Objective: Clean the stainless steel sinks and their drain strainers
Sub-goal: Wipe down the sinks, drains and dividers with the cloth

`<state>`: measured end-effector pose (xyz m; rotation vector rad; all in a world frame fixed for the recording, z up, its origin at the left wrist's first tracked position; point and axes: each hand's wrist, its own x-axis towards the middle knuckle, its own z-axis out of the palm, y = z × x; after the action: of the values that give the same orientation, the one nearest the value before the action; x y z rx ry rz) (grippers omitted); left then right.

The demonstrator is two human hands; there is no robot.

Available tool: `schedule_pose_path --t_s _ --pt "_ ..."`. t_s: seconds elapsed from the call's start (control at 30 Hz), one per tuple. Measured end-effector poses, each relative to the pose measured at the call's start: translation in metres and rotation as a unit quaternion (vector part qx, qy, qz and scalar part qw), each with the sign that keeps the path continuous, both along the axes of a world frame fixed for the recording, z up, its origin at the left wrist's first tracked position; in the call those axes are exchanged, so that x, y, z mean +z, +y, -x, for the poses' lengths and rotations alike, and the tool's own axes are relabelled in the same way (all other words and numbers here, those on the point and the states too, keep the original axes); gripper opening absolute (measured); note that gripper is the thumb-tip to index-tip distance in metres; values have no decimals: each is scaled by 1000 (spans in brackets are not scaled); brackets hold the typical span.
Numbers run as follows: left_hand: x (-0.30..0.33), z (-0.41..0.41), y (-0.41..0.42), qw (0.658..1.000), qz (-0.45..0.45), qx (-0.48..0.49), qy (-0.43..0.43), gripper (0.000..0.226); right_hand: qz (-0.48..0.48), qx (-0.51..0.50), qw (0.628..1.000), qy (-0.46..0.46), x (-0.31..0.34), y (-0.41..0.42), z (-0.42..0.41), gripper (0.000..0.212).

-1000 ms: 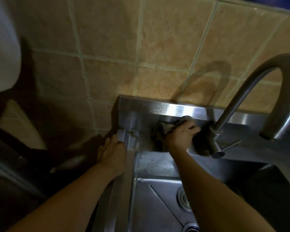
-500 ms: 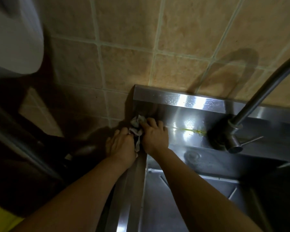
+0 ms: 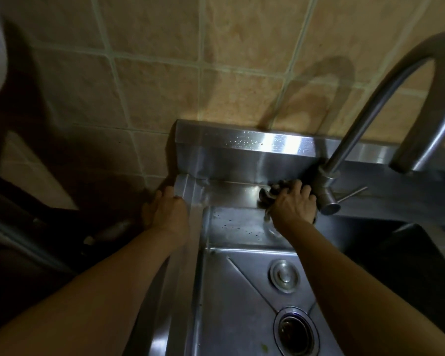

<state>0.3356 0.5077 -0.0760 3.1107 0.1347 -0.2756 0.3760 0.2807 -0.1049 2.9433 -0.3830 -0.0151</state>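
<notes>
Right hand [image 3: 292,205] curled round a bunched cloth [image 3: 270,195], pressed on the back ledge of the sink [image 3: 229,194], touching the faucet base [image 3: 325,186]. Left hand [image 3: 166,211] gripping the sink's left rim, holding nothing else. Ledge long axis running left to right; wiping hand at its right end, so unwiped length probably lying leftward. Basin [image 3: 239,304] below both hands, containing a round stopper [image 3: 284,276] and, nearer the viewer, an open drain strainer [image 3: 296,331]; dark specks on the rear wall. Second basin at right, dark, contents indiscernible.
</notes>
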Motion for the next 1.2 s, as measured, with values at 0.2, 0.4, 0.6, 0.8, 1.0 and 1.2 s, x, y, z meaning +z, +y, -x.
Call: schedule_pose_path --t_s 0.2,0.4,0.6,0.8,1.0,1.2 --pt "-6 5 3 1000 15 1 -26 39 -27 32 999 19 3 -8 13 48" --pt "-9 25 2 999 10 -12 -34 54 -93 34 995 -8 -7 -23 49 50" --pt "-2 53 -6 995 7 -85 -44 48 -165 -8 968 187 -36 -49 115 47" --pt "3 83 -31 986 51 -154 -26 55 -313 -103 932 148 -34 -74 173 33" --pt "10 120 -57 975 115 -188 34 42 -395 -156 903 62 -4 -85 217 27" --pt "24 142 -90 948 198 -224 110 58 -500 -179 847 6 29 -88 247 17"
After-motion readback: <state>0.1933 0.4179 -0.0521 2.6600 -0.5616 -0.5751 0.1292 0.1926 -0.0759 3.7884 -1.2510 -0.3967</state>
